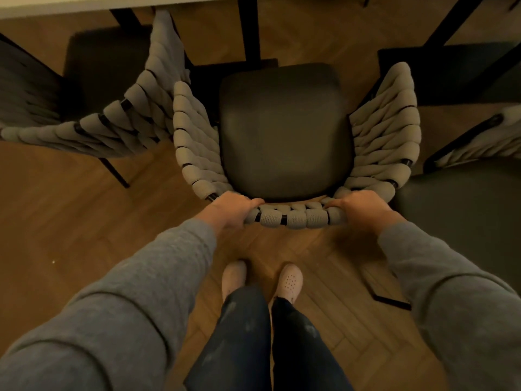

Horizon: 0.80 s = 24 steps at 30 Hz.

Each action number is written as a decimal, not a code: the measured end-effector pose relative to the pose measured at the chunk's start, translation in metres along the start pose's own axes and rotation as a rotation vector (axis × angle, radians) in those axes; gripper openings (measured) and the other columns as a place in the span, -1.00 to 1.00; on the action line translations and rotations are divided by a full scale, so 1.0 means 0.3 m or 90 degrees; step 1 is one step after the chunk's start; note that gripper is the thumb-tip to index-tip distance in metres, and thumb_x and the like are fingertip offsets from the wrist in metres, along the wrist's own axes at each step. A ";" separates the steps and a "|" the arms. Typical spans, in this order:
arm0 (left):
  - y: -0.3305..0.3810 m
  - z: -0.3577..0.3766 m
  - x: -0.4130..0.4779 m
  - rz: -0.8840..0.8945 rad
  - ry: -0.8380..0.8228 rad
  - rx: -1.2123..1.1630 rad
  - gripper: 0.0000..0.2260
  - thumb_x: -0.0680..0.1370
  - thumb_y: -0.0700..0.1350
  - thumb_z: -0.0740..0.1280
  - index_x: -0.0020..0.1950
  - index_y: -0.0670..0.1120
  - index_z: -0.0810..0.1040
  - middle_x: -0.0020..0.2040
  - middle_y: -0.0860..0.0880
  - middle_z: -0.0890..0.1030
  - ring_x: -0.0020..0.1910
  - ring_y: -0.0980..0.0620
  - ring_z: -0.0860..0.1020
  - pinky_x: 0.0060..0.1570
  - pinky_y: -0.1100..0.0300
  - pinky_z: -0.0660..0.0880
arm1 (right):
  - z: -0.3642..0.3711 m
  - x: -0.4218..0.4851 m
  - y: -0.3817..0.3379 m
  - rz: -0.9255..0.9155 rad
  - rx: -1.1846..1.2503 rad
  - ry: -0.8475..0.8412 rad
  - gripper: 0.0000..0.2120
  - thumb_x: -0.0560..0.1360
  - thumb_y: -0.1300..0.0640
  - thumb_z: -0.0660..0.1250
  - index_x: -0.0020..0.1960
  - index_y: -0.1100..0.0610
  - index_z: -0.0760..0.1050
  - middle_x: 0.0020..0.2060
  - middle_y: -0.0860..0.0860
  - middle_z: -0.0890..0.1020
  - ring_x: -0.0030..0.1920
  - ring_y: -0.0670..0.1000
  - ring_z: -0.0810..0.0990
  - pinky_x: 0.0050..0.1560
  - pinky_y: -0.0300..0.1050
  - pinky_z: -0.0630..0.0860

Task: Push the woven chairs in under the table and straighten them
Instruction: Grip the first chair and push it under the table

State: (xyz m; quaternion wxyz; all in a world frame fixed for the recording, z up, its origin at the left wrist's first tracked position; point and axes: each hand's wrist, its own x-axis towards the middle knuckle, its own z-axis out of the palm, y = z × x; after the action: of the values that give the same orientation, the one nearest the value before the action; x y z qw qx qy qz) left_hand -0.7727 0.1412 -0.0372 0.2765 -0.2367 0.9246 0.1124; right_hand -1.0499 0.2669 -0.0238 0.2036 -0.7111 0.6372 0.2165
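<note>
Grey sleeves [135, 300] nearest; my left hand [229, 210] and right hand [363, 207] clamped on backrest of middle woven chair [284, 131]. Its seat front just under table edge [84, 5] (no readable writing). Neighbour chairs [118, 119] crowd both sides.

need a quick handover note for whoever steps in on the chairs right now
Left hand and right hand: both grip the top rail of the middle grey woven chair with dark seat cushion, one at each back corner.
That chair stands out from the white-topped table, its seat fully exposed.
Left grey woven chair is angled, its back turned toward the middle one; a third woven chair sits at the right, also out.
Done: no chair looks tucked in.
Left: push the middle chair in square, then straighten the two beside it.
</note>
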 end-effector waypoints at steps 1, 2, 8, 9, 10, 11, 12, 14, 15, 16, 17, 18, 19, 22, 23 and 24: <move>0.001 -0.007 0.012 -0.008 0.000 -0.004 -0.42 0.54 0.00 0.35 0.50 0.05 0.19 0.15 -0.05 0.57 0.10 -0.05 0.57 0.02 0.06 0.50 | -0.004 0.013 0.023 -0.011 -0.021 -0.006 -0.55 0.56 0.00 0.24 0.42 -0.16 0.29 0.11 -0.04 0.58 0.11 0.02 0.53 0.16 -0.05 0.43; -0.003 -0.011 0.021 -0.015 -0.001 -0.006 -0.44 0.54 -0.01 0.34 0.49 0.06 0.21 0.15 -0.04 0.58 0.09 -0.04 0.57 0.01 0.06 0.50 | -0.006 0.024 0.039 -0.022 -0.047 -0.011 -0.56 0.55 0.00 0.24 0.41 -0.17 0.29 0.17 -0.05 0.57 0.20 0.02 0.50 0.30 0.02 0.33; -0.031 -0.045 0.072 -0.039 -0.002 -0.028 -0.47 0.55 -0.02 0.34 0.49 0.13 0.24 0.09 0.02 0.59 0.04 0.00 0.58 -0.08 0.13 0.50 | -0.038 0.105 0.107 -0.058 -0.070 -0.024 -0.55 0.54 0.05 0.25 0.41 -0.14 0.32 0.29 -0.06 0.50 0.37 0.03 0.37 0.43 0.13 0.16; -0.036 -0.055 0.081 -0.038 -0.001 -0.028 -0.48 0.56 -0.02 0.33 0.48 0.13 0.25 0.08 0.02 0.59 0.03 0.00 0.58 -0.09 0.14 0.49 | -0.045 0.113 0.118 -0.062 -0.062 -0.018 -0.55 0.54 0.05 0.24 0.40 -0.15 0.31 0.25 -0.05 0.52 0.30 0.03 0.44 0.36 0.06 0.28; -0.039 -0.064 0.087 -0.038 0.001 -0.020 -0.50 0.56 -0.03 0.32 0.48 0.12 0.26 0.08 0.01 0.59 0.04 0.00 0.58 -0.09 0.14 0.48 | -0.051 0.118 0.126 -0.060 -0.050 -0.010 -0.55 0.54 0.05 0.23 0.41 -0.15 0.30 0.21 -0.04 0.54 0.22 0.03 0.49 0.23 -0.02 0.39; -0.041 -0.071 0.090 -0.040 0.004 -0.011 -0.50 0.56 -0.03 0.32 0.48 0.11 0.27 0.10 0.01 0.59 0.06 -0.01 0.57 -0.07 0.13 0.47 | -0.057 0.122 0.130 -0.054 -0.039 -0.005 -0.55 0.55 0.05 0.22 0.41 -0.15 0.30 0.16 -0.03 0.56 0.14 0.03 0.53 0.08 -0.09 0.43; -0.046 -0.076 0.094 -0.042 0.007 -0.003 -0.51 0.57 -0.04 0.31 0.48 0.10 0.26 0.12 0.00 0.59 0.09 -0.02 0.56 -0.04 0.12 0.47 | -0.062 0.126 0.132 -0.050 -0.034 0.002 -0.55 0.55 0.06 0.21 0.42 -0.15 0.30 0.12 -0.02 0.57 0.08 0.03 0.55 -0.04 -0.13 0.42; -0.060 -0.088 0.102 -0.041 0.012 0.012 -0.49 0.58 -0.06 0.29 0.51 0.08 0.24 0.16 -0.02 0.58 0.13 -0.03 0.55 0.02 0.10 0.48 | -0.071 0.135 0.134 -0.047 -0.037 0.023 -0.56 0.56 0.06 0.21 0.43 -0.14 0.30 0.08 -0.02 0.57 0.03 0.02 0.57 -0.13 -0.17 0.36; -0.063 -0.095 0.103 -0.039 0.012 0.020 -0.49 0.59 -0.06 0.28 0.52 0.07 0.23 0.17 -0.03 0.57 0.14 -0.04 0.54 0.05 0.10 0.48 | -0.074 0.136 0.132 -0.043 -0.035 0.030 -0.56 0.56 0.06 0.21 0.43 -0.14 0.30 0.07 -0.02 0.57 0.02 0.02 0.56 -0.14 -0.18 0.34; -0.065 -0.103 0.105 -0.039 0.011 0.022 -0.49 0.59 -0.07 0.28 0.52 0.06 0.23 0.18 -0.04 0.57 0.15 -0.04 0.54 0.07 0.09 0.47 | -0.076 0.136 0.134 -0.041 -0.032 0.033 -0.55 0.56 0.06 0.21 0.44 -0.13 0.29 0.07 -0.02 0.57 0.01 0.02 0.56 -0.15 -0.18 0.32; -0.062 -0.108 0.106 -0.039 0.007 0.020 -0.50 0.59 -0.08 0.28 0.51 0.05 0.24 0.18 -0.05 0.57 0.15 -0.05 0.54 0.09 0.09 0.47 | -0.072 0.134 0.137 -0.041 -0.027 0.032 -0.54 0.57 0.06 0.21 0.45 -0.13 0.27 0.07 -0.01 0.57 0.01 0.02 0.56 -0.15 -0.18 0.31; -0.058 -0.113 0.107 -0.038 0.005 0.021 -0.52 0.60 -0.09 0.27 0.50 0.04 0.25 0.18 -0.05 0.57 0.15 -0.05 0.54 0.10 0.09 0.47 | -0.069 0.130 0.142 -0.037 -0.021 0.031 -0.53 0.57 0.07 0.21 0.46 -0.13 0.26 0.07 0.00 0.56 -0.01 0.02 0.54 -0.16 -0.17 0.30; -0.052 -0.123 0.111 -0.035 0.005 0.022 -0.54 0.60 -0.09 0.28 0.49 0.03 0.28 0.18 -0.05 0.57 0.15 -0.05 0.54 0.11 0.08 0.47 | -0.070 0.126 0.150 -0.031 -0.018 0.028 -0.52 0.57 0.07 0.21 0.46 -0.14 0.25 0.06 0.00 0.56 -0.04 0.01 0.52 -0.16 -0.17 0.29; -0.047 -0.160 0.125 -0.016 0.001 0.032 -0.57 0.59 -0.08 0.29 0.45 0.02 0.32 0.16 -0.05 0.59 0.11 -0.05 0.57 0.09 0.06 0.51 | -0.072 0.118 0.177 -0.027 -0.010 0.016 -0.51 0.55 0.06 0.22 0.45 -0.17 0.24 0.05 -0.01 0.55 -0.12 -0.01 0.46 -0.19 -0.16 0.30; -0.052 -0.170 0.130 -0.011 0.001 0.039 -0.57 0.59 -0.08 0.29 0.45 0.01 0.32 0.14 -0.05 0.59 0.10 -0.04 0.58 0.07 0.07 0.52 | -0.073 0.120 0.183 -0.027 -0.007 0.018 -0.51 0.54 0.06 0.23 0.44 -0.18 0.25 0.04 -0.02 0.55 -0.10 0.00 0.49 -0.19 -0.16 0.32; -0.057 -0.179 0.133 -0.008 -0.002 0.047 -0.57 0.59 -0.08 0.30 0.45 0.01 0.32 0.14 -0.05 0.59 0.09 -0.04 0.58 0.06 0.08 0.52 | -0.074 0.123 0.188 -0.024 -0.003 0.020 -0.51 0.54 0.06 0.23 0.43 -0.19 0.25 0.04 -0.02 0.55 -0.08 0.01 0.52 -0.19 -0.15 0.33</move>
State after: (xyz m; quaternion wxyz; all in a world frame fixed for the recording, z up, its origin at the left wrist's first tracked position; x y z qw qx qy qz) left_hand -0.8180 0.0934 -0.0169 0.2871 -0.2317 0.9262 0.0772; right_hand -1.1013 0.2184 -0.0273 0.1958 -0.7270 0.6261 0.2029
